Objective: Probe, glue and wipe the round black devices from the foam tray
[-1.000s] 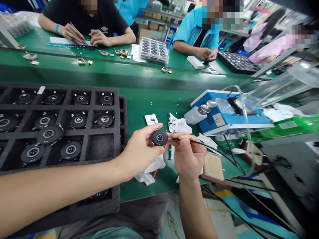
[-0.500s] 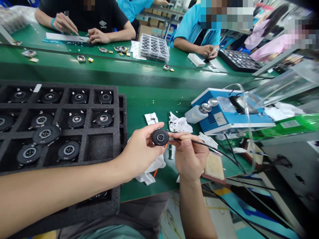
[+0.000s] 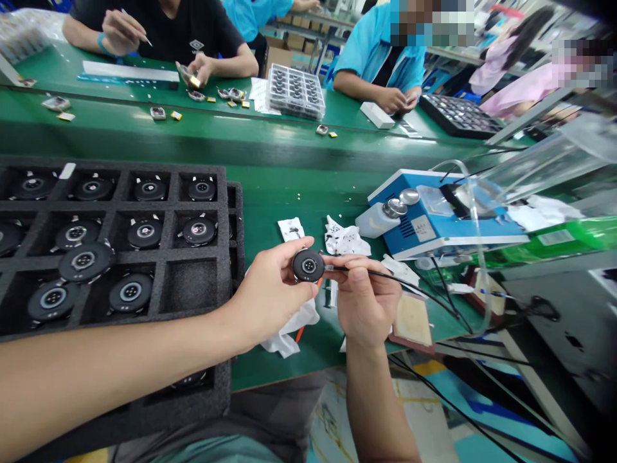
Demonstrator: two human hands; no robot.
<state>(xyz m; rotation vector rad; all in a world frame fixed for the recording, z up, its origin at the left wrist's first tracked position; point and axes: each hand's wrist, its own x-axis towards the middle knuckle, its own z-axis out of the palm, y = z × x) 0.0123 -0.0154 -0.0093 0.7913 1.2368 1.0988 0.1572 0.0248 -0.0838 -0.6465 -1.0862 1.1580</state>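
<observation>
My left hand (image 3: 270,296) pinches a small round black disc part (image 3: 308,265) between thumb and fingers, face towards me. My right hand (image 3: 366,299) grips a thin black corded tool (image 3: 385,277) whose tip touches the disc's right edge; its cable runs off to the right. Both hands hover above the green table's (image 3: 284,206) front edge. To the left lies a black foam tray (image 3: 193,283) with several similar discs in its cells and one bare cell nearest my left hand.
Crumpled white wipes (image 3: 344,239) lie under and behind my hands. A blue control box (image 3: 434,225) with a white bottle (image 3: 378,222) stands to the right. Across the table, other people work beside trays of parts (image 3: 295,93). Cables hang off the table's right edge.
My hands and the disc have barely shifted. The person in black opposite has lifted one hand with a tool and picked up a small part.
</observation>
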